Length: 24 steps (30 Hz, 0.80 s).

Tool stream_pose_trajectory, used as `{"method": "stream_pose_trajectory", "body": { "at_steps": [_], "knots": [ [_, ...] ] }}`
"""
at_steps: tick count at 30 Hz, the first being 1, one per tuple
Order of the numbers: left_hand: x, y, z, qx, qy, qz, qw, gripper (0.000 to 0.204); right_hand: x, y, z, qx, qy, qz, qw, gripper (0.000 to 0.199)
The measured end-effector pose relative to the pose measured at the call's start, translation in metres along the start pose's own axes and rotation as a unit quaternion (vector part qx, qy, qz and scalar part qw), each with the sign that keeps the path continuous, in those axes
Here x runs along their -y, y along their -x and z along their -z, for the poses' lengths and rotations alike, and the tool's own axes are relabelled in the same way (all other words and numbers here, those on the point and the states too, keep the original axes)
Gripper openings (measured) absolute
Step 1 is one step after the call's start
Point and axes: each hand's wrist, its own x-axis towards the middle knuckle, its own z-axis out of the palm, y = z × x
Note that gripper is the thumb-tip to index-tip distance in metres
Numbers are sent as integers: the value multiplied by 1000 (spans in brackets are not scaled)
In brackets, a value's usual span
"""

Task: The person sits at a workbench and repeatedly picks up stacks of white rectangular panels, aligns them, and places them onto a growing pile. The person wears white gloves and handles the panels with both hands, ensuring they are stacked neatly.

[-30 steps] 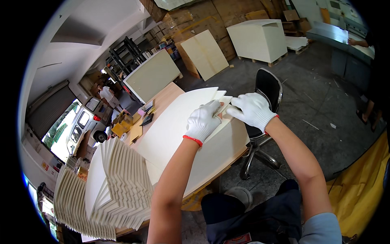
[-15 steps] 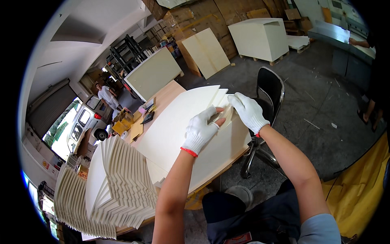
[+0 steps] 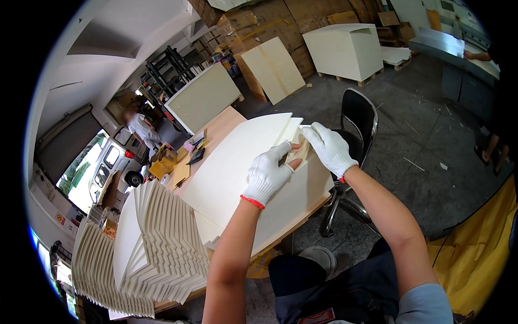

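Observation:
In a white glove with a red cuff and bare fingertips, my left hand (image 3: 267, 175) has its thumb and forefinger at the left side of a tan, curved piece (image 3: 304, 151). My right hand (image 3: 328, 147), gloved the same way, bends its fingers over the right side of that piece. Its exact kind is hard to make out, as the gloves partly cover it. Beneath and beside both hands, large white fan-shaped sheets (image 3: 226, 162) lie on the wooden table (image 3: 220, 123). Their far right corners overlap near my fingers.
Fanned stacks of white sheets (image 3: 170, 243) fill the table's near left. Beyond it are a yellow box (image 3: 163, 163) and a dark calculator (image 3: 196, 155). A black chair (image 3: 359, 116) stands close on the right. Boards and pallets line the back; a person (image 3: 142, 129) stands far left, another works far right.
My left hand has shifted slightly right. The tan piece shows a rounder curve between my hands. The person at far left has turned.

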Motion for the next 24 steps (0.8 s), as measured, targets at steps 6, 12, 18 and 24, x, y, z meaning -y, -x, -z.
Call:
{"method": "stream_pose_trajectory", "body": {
  "at_steps": [6, 12, 18, 24],
  "knots": [
    [2, -1, 1, 14, 9, 23, 1000, 30, -2, 0, 1, 3, -7, -1, 1000, 46],
    [13, -1, -6, -50, 13, -35, 998, 27, 4, 0, 3, 13, 2, -9, 1000, 45],
    [-1, 0, -2, -17, -39, -10, 999, 31, -2, 0, -1, 6, -3, -9, 1000, 45],
    [-3, -2, 2, 24, -40, 30, 998, 34, -2, 0, -1, 3, -5, -12, 1000, 45]
  ]
}}
